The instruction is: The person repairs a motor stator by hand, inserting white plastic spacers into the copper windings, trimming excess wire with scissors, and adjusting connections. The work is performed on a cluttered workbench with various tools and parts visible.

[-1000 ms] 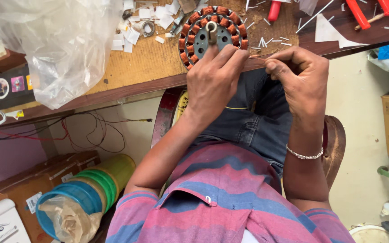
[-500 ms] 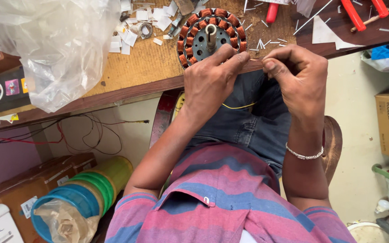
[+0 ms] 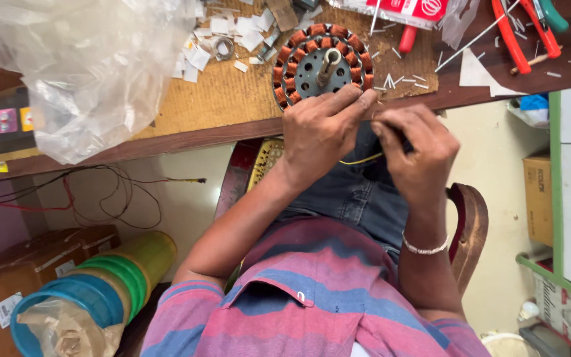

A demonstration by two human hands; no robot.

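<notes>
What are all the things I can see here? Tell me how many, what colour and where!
motor stator: one, grey with copper coils, on the bench edge
plastic bag: one, clear, bench left
paper scraps: many, white, bench top
pliers: one, red handles, bench right
yellow wire: one, below the hands
stacked tubs: several, blue, green, yellow, floor left
cardboard box: one, brown, right
chair: one, brown wood, under the person
bracelet: one, silver, right wrist
left hand: touching the stator's rim
right hand: fingers pinched beside the left hand

Copper-orange stator coils [image 3: 322,63]; pink-blue striped shirt [image 3: 318,304].
</notes>
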